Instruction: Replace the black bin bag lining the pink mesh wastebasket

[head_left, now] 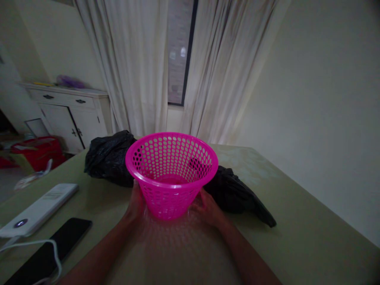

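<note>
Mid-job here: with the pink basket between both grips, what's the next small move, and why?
I'd probably ease the pink basket straight down until its base is felt on the table. The left grip and right grip flank its lower wall, a left black bag and right black bag lie close by, and this view doesn't settle whether the base already touches.

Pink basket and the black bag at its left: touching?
Cannot tell. In the head view, the only one, the pink basket overlaps the right edge of the black bag, hiding any contact or gap.
</note>
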A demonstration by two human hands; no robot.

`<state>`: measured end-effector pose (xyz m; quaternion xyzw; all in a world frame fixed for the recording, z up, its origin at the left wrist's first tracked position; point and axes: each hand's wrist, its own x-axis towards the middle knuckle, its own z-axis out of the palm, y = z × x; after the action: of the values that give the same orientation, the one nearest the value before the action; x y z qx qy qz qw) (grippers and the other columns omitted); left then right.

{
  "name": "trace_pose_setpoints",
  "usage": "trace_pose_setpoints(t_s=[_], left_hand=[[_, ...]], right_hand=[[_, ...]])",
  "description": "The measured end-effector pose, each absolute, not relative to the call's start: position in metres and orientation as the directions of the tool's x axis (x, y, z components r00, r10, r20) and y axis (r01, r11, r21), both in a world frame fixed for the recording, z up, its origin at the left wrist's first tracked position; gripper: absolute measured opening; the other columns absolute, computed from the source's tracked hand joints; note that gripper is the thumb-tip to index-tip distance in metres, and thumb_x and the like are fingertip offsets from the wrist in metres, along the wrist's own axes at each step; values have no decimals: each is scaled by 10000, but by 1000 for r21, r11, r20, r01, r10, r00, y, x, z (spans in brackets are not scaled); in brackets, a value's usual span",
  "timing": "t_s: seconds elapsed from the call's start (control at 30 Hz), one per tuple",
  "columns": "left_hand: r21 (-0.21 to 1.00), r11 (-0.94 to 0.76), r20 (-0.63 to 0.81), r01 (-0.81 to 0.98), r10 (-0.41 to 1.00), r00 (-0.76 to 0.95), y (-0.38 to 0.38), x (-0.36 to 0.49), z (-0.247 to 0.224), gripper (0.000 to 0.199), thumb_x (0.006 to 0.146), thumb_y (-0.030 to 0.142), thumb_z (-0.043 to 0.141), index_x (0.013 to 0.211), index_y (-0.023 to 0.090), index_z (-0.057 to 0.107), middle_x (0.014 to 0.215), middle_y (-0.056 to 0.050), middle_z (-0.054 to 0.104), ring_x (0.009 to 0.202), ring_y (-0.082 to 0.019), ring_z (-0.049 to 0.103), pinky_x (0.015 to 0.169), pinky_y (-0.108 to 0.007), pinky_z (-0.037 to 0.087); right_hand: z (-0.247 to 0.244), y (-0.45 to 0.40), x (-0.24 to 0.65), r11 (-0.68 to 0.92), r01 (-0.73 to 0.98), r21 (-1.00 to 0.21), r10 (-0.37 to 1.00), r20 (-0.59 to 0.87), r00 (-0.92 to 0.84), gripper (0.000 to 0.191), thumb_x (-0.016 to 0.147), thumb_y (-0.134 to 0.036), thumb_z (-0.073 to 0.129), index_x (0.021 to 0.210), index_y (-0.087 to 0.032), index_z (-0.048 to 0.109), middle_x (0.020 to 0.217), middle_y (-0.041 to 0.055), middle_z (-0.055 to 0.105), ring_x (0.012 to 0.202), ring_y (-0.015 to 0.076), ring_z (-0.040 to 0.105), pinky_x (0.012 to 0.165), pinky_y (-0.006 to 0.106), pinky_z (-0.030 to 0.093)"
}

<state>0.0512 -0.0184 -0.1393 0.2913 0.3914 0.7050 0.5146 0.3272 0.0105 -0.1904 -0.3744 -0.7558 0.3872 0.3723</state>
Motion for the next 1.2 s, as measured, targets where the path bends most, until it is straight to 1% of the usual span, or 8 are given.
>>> trace_pose_setpoints(t_s=[0.17, 0.3, 0.5, 0.6, 0.7, 0.83, 1.0, 1.2], left_hand=[[861, -153, 4, -486, 956, -294, -20, 50, -139, 726, 887, 818, 735, 1206, 169, 800, 1115, -149, 875, 1310, -420, 762, 1107, -565, 629], [862, -157, 4, -481, 953, -302, -19, 50, -141, 748, 888, 830, 724, 1234, 171, 797, 1148, -148, 874, 1330, -417, 754, 1145, -589, 611], [839, -156, -14, -522, 952, -306, -21, 52, -135, 751, 847, 809, 794, 1226, 161, 810, 1067, -147, 880, 1300, -427, 769, 1143, -586, 617], [833, -150, -14, -532, 957, -291, -20, 52, -135, 749, 824, 799, 825, 1212, 158, 816, 1082, -153, 879, 1297, -428, 770, 1145, -585, 616], [838, -143, -26, -527, 953, -301, -20, 52, -136, 735, 850, 799, 799, 1232, 172, 809, 1119, -148, 879, 1312, -414, 765, 1139, -580, 619], [844, -133, -38, -519, 951, -306, -18, 52, -139, 700, 898, 791, 755, 1231, 177, 810, 1096, -132, 882, 1322, -405, 761, 1139, -559, 619], [846, -168, -3, -505, 947, -320, -16, 50, -144, 739, 865, 796, 780, 1245, 163, 803, 1151, -146, 877, 1294, -416, 772, 1137, -573, 618], [846, -123, -46, -519, 953, -300, -22, 52, -134, 730, 839, 805, 799, 1201, 171, 808, 1111, -159, 876, 1307, -427, 765, 1125, -585, 627]], right_hand=[[-187, 9, 327, 428, 285, -858, 850, 275, -450, 1025, 939, -715, 826, 1752, -245, 415, 1690, 200, 587, 1520, 379, 625, 1309, 614, 471], [-185, 8, 327, 434, 295, -851, 849, 277, -450, 1031, 934, -735, 819, 1747, -241, 423, 1661, 200, 615, 1509, 379, 633, 1308, 608, 472], [-186, 9, 327, 428, 275, -861, 849, 278, -450, 1009, 928, -705, 842, 1735, -253, 439, 1650, 186, 627, 1496, 377, 644, 1311, 610, 469], [-186, 9, 327, 417, 285, -863, 854, 265, -447, 1012, 929, -685, 852, 1742, -258, 429, 1668, 185, 609, 1493, 374, 648, 1307, 608, 475], [-187, 9, 328, 412, 277, -868, 853, 261, -452, 1013, 926, -696, 848, 1740, -256, 433, 1683, 190, 594, 1475, 375, 662, 1290, 603, 494], [-189, 10, 328, 436, 284, -854, 848, 285, -447, 1016, 924, -718, 838, 1736, -253, 442, 1695, 195, 581, 1520, 388, 619, 1315, 626, 455], [-192, 11, 328, 431, 305, -849, 853, 274, -443, 1025, 922, -705, 849, 1742, -252, 435, 1704, 201, 571, 1540, 392, 601, 1314, 629, 455], [-191, 11, 329, 463, 353, -813, 848, 290, -445, 1007, 942, -685, 836, 1751, -248, 424, 1694, 202, 582, 1574, 397, 569, 1312, 631, 459]])
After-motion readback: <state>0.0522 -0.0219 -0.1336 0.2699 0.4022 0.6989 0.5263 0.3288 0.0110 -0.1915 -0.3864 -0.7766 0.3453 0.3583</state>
